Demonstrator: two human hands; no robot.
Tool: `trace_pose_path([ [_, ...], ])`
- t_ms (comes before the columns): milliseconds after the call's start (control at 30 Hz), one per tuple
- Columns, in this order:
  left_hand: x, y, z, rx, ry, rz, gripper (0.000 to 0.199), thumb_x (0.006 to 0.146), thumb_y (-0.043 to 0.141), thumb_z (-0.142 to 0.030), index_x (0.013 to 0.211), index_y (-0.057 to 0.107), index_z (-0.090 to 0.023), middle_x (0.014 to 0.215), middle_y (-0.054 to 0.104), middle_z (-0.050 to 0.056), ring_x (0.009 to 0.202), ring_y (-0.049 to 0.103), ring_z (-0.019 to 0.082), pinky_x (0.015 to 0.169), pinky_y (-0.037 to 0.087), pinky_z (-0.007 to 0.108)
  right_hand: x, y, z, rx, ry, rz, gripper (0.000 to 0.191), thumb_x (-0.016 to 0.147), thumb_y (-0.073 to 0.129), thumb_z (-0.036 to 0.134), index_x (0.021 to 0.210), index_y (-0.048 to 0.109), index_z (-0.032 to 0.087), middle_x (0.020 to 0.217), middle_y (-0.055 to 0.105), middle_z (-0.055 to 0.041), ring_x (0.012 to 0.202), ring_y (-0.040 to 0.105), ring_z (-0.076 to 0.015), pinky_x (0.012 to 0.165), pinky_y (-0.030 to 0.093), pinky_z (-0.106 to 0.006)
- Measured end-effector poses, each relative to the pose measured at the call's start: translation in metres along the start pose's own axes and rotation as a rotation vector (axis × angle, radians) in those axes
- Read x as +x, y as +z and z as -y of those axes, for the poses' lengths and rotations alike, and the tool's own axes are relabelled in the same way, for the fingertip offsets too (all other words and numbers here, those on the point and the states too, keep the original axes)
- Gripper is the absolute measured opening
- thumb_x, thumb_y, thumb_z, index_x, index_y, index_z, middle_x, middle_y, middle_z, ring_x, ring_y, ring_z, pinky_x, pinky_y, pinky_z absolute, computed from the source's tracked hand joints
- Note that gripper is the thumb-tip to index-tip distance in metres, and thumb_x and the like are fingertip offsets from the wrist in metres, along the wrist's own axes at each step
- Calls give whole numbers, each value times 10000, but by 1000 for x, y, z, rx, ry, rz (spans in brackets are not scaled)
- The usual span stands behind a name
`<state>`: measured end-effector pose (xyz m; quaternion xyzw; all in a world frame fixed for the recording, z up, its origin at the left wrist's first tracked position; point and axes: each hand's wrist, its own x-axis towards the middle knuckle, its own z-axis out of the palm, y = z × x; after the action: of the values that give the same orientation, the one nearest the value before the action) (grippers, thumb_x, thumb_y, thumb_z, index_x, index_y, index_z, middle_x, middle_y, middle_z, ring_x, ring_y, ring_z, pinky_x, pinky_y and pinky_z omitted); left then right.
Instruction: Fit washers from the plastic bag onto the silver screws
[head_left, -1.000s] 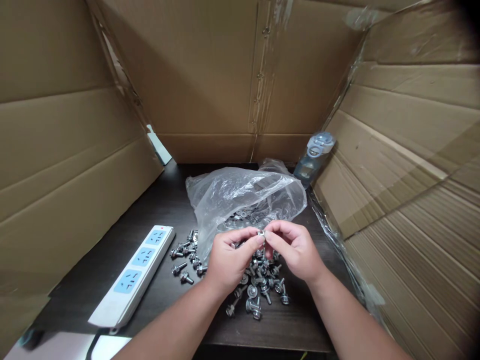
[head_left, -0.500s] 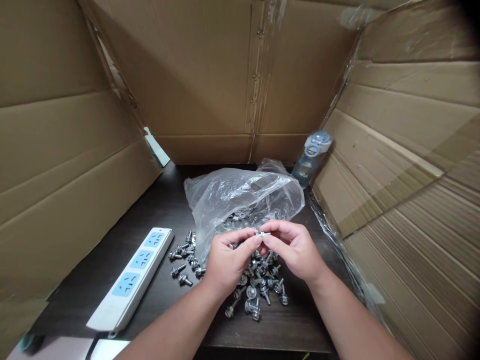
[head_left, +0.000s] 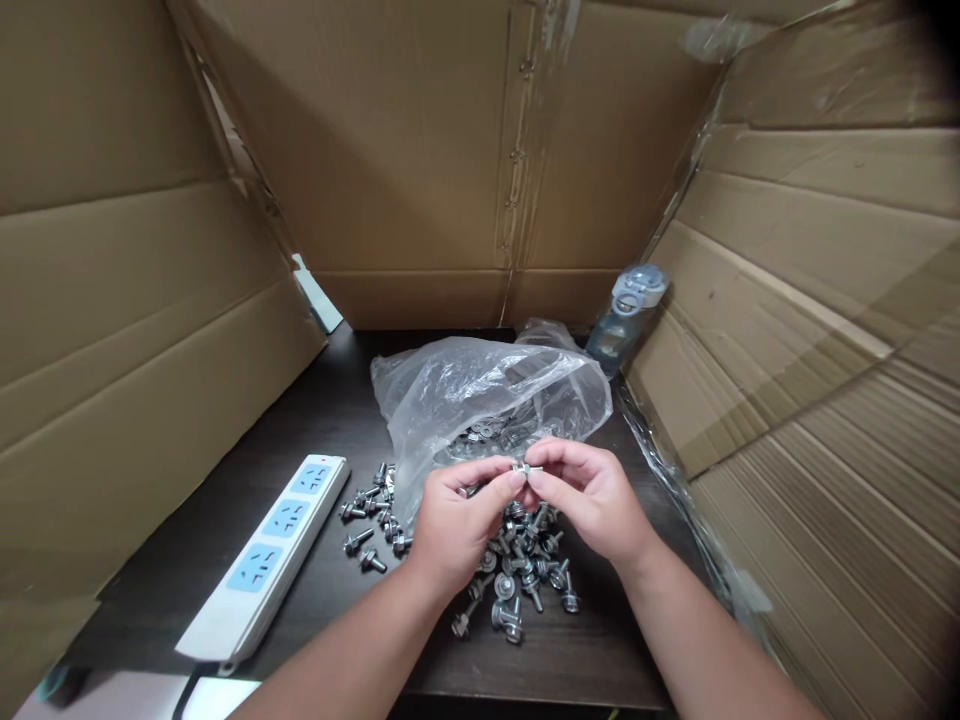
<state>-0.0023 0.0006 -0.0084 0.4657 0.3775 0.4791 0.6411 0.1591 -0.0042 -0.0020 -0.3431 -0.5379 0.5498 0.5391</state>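
My left hand (head_left: 466, 510) pinches the head end of a small silvery bolt (head_left: 528, 469) between thumb and fingers. From the other side, my right hand (head_left: 589, 492) has its thumb and fingertips closed about the same bolt, whose shank points right. Fingertips cover part of it, so any washer on it is hard to make out. Below and around both hands lies a loose pile of bolts with washers (head_left: 529, 565). Behind the hands rests a clear plastic bag (head_left: 457, 385), its mouth toward me, with metal washers (head_left: 484, 430) inside.
A white power strip (head_left: 266, 560) with blue sockets lies on the dark table (head_left: 315, 420) at left. A clear water bottle (head_left: 626, 315) leans at the back right. Cardboard walls (head_left: 405, 160) enclose the back and both sides.
Both hands keep their pinch on the bolt with almost no movement. The whole view has shifted very slightly.
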Motion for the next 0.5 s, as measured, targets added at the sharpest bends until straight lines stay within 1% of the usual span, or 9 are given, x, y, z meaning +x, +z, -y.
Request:
trace_pose_path([
  [67, -1, 1, -2, 43, 15, 23, 220, 784, 712, -345, 816, 713, -127, 612, 595, 14, 423, 308, -2, 400, 214, 151, 0, 2, 2, -22, 9, 2, 155, 801, 708, 256, 856, 629, 135, 748, 642, -26, 610, 625, -113, 599, 528, -239],
  [133, -1, 1, -2, 84, 25, 18, 224, 787, 708, -349, 807, 714, -126, 601, 590, 10, 417, 291, -5, 394, 205, 153, 1, 4, 2, -84, 30, 10, 177, 814, 695, 290, 825, 621, 130, 689, 628, -18, 578, 603, -106, 571, 508, -227],
  [167, -1, 1, -1, 97, 27, 11, 228, 785, 710, -352, 816, 716, -127, 585, 579, 5, 414, 282, -5, 390, 200, 154, 1, 5, 2, -136, 42, 12, 208, 839, 667, 320, 790, 613, 125, 647, 615, -17, 557, 587, -102, 557, 495, -221],
  [233, -1, 0, 1, 103, 26, -1, 239, 778, 715, -356, 841, 720, -126, 551, 547, -6, 410, 270, -2, 386, 194, 156, 2, 6, 0, -237, 75, 10, 332, 905, 566, 393, 716, 586, 121, 576, 584, -18, 518, 558, -98, 529, 469, -218],
  [300, 0, 0, 3, 85, 20, -19, 254, 765, 727, -360, 855, 719, -123, 511, 499, -20, 412, 274, 4, 390, 199, 155, 2, 6, -2, -251, 108, 6, 426, 944, 467, 455, 696, 567, 123, 559, 574, -25, 508, 558, -107, 517, 468, -228],
  [367, 0, -1, 5, 47, 12, -44, 274, 747, 742, -365, 874, 718, -124, 499, 474, -27, 414, 286, 10, 394, 207, 156, 2, 4, -3, -176, 102, -2, 383, 933, 487, 462, 785, 585, 123, 615, 606, -34, 550, 592, -123, 544, 499, -247],
  [433, 1, -1, 5, 7, 3, -61, 287, 732, 754, -367, 888, 717, -129, 502, 471, -28, 413, 295, 14, 394, 209, 158, 1, 2, -1, -97, 69, -3, 278, 887, 591, 404, 897, 597, 126, 672, 638, -36, 598, 622, -132, 591, 528, -261],
  [500, 0, 0, 3, -5, 1, -44, 272, 737, 751, -359, 880, 718, -131, 523, 495, -20, 416, 302, 12, 394, 212, 157, 1, 2, 1, -60, 49, 5, 238, 833, 674, 325, 942, 603, 125, 699, 653, -34, 615, 633, -130, 612, 536, -258],
])
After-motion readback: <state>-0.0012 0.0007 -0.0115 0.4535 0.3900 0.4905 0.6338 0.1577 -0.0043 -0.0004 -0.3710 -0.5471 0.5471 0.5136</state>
